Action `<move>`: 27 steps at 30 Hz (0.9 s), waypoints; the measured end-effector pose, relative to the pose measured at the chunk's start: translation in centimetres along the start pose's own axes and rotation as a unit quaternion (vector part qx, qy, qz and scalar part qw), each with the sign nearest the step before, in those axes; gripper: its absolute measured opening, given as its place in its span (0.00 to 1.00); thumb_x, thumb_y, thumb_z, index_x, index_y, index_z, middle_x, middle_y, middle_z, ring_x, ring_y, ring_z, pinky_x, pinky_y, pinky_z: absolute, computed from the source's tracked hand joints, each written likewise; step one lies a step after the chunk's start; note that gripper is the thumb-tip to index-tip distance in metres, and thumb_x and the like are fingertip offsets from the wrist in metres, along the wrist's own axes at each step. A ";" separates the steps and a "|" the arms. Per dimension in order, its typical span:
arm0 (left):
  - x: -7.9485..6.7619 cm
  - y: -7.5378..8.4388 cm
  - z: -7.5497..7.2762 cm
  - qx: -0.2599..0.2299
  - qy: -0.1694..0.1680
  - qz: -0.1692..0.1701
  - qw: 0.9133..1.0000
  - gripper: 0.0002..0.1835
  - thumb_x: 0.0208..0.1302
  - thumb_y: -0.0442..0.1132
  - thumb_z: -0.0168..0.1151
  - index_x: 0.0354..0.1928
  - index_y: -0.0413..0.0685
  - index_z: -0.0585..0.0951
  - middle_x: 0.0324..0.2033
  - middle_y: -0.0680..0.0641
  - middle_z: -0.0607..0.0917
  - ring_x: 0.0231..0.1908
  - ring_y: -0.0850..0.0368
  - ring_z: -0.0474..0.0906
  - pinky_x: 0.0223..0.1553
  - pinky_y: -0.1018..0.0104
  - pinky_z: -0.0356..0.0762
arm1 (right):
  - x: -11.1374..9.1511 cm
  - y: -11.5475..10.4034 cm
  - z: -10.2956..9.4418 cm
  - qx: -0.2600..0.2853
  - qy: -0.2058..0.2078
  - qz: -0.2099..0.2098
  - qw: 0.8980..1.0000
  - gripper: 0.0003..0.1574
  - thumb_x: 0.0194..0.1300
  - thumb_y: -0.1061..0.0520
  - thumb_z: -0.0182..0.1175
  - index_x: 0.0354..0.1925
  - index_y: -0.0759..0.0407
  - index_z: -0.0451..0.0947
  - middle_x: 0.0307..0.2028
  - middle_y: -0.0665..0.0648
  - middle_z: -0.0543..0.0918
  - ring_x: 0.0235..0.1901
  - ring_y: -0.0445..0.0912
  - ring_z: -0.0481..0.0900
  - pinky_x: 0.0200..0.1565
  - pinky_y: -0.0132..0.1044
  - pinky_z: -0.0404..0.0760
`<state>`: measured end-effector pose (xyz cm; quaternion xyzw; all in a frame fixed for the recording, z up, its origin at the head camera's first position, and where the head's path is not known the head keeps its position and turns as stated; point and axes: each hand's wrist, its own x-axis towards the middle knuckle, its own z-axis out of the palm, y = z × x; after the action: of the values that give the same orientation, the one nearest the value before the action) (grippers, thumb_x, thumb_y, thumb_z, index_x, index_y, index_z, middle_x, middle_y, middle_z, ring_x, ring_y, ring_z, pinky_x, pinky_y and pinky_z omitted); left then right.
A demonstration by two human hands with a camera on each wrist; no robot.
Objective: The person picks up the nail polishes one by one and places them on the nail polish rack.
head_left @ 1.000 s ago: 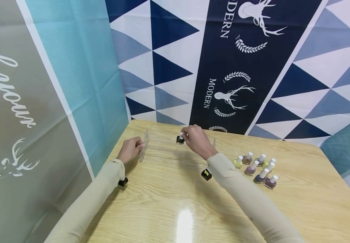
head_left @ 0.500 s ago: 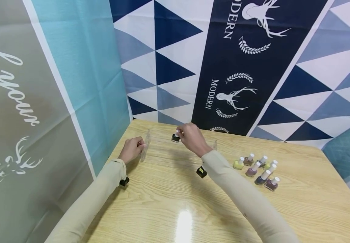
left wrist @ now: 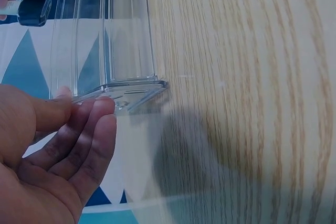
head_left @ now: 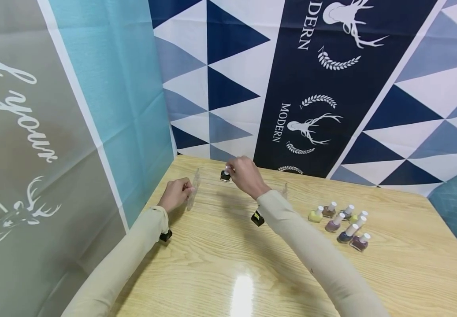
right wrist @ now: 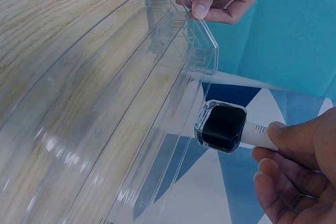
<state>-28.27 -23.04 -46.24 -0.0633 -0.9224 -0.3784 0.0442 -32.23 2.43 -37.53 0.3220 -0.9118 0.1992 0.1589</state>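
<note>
A clear plastic tiered display rack (right wrist: 131, 82) stands near the back of the table, its left end panel (head_left: 194, 191) and right end panel (head_left: 285, 190) faintly visible in the head view. My left hand (head_left: 176, 193) pinches the edge of the left end panel between thumb and fingers. Over the rack's upper tier, my right hand (head_left: 247, 175) holds a nail polish bottle (right wrist: 223, 127) by its white cap (right wrist: 258, 135). The polish is very dark, nearly black, in squarish clear glass. In the right wrist view the bottle is beside the topmost tier.
To the right of the rack stand several nail polish bottles with white caps, among them a yellow one (head_left: 315, 215), a mauve one (head_left: 333, 224) and a dark blue one (head_left: 347, 234). Patterned cloth (head_left: 232, 88) hangs behind the table (head_left: 196, 273) and along its left side.
My right hand has carried the dark nail polish bottle a little leftward along the rack's upper tier. The left hand keeps its grip on the end panel. The head view has shifted slightly.
</note>
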 end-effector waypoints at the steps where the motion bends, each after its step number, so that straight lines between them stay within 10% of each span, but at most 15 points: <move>1: 0.0 0.0 0.0 -0.001 0.000 -0.001 1.000 0.09 0.76 0.37 0.62 0.36 0.39 0.81 0.21 0.46 0.82 0.21 0.55 0.76 0.23 0.63 0.69 | 0.1 0.0 0.1 0.001 0.001 0.001 1.000 0.06 0.72 0.63 0.65 0.41 0.62 0.89 0.36 0.57 0.90 0.36 0.51 0.84 0.47 0.45 0.82; 27: 0.2 -0.3 0.1 -0.002 0.007 -0.006 1.000 0.09 0.75 0.38 0.62 0.34 0.42 0.81 0.19 0.50 0.80 0.20 0.55 0.74 0.24 0.62 0.70 | 2.9 -0.5 3.3 -0.004 -0.005 -0.020 1.000 0.14 0.73 0.64 0.62 0.27 0.59 0.85 0.23 0.53 0.83 0.24 0.44 0.76 0.39 0.40 0.81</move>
<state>-28.50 -23.17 -46.51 -0.0556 -0.9218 -0.3806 0.0483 -34.61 -1.00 -39.07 0.3409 -0.9066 0.1911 0.1596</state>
